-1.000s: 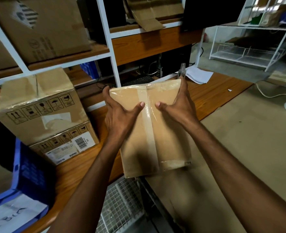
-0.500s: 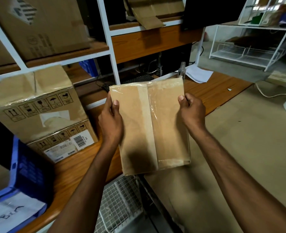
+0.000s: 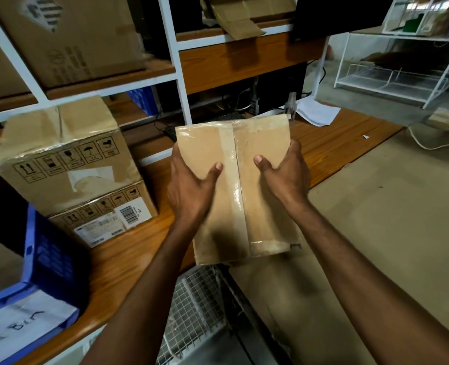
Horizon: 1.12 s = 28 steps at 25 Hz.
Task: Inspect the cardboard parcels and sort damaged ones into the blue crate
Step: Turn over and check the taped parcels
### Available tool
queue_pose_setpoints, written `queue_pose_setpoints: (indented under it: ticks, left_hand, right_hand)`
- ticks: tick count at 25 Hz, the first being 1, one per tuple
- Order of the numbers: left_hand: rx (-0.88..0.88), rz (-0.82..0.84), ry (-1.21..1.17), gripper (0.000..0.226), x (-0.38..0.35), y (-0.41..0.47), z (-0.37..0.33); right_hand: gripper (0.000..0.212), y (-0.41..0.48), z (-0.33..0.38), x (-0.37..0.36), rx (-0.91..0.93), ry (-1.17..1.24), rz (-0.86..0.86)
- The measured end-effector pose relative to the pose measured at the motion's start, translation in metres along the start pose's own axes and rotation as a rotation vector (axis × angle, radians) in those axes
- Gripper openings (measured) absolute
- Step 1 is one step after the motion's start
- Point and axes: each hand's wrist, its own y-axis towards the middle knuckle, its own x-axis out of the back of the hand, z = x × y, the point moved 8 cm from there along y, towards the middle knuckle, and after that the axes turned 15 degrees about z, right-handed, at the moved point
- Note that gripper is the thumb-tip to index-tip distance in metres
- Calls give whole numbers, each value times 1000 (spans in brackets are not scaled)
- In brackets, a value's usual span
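Note:
I hold a flat brown cardboard parcel (image 3: pixel 260 206) in the air above the edge of the wooden table, its taped seam facing me. My left hand (image 3: pixel 189 185) grips its left side with the thumb laid across the top face. My right hand (image 3: pixel 286 175) grips the right side, its thumb also on top near the tape. The fingers of both hands are hidden behind the parcel. The blue crate (image 3: pixel 46 259) stands at the lower left on the table, with a white handwritten label on its front.
Two stacked cardboard boxes (image 3: pixel 68 175) stand left of the parcel on the wooden table (image 3: pixel 334 143). White shelving (image 3: pixel 170 64) with more boxes rises behind. A sheet of paper (image 3: pixel 317 114) lies at the back. A wire mesh rack (image 3: pixel 194 306) sits below the table edge.
Both hands shifted from the parcel's upper side edges to lower on its sides, thumbs now stretched across the top face towards the tape. The parcel stays in the same place.

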Motion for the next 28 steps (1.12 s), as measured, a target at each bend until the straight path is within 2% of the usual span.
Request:
queue_pose_setpoints:
  ticks: [2,4,7,10,12,14,18,21,24,25,27,28]
  left_hand:
    - [2,-35,2,97,-1,0,2]
    - [-20,17,34,105,-8,0,1]
    - [-2,28,83,117,-14,0,2]
    - [-37,73,60,120,-19,-6,4]
    - [-29,111,58,123,-22,-10,13]
    - [13,104,32,116,-21,-18,25]
    - [8,172,65,107,-22,-20,31]
    - [64,174,71,92,-21,-19,39]
    - [44,121,39,60,-17,-19,40]
    - [44,73,22,51,-13,-19,41]
    - [63,14,13,41,-8,-20,44]
    - [53,11,10,39,-8,-19,44]
  right_hand:
    - [85,5,-2,-2,-11,-19,11]
    - [101,4,-3,-11,-6,-45,105]
    - [112,7,-2,-7,-1,-49,62]
    - [121,1,-11,-13,11,-34,175]
    - [119,-5,-19,-13,-6,-33,138]
    - [111,-10,-26,-9,-8,-17,66]
    - [116,-11,-29,-17,-22,-43,219]
    - [92,-16,-34,-12,-29,-8,141]
    - [39,-13,-44,-6,-15,132,87]
    - [28,-13,-45,-2,-7,137,46]
    - [19,-13,-52,1,-11,173,15]
    - [26,-12,-53,1,-16,202,15]
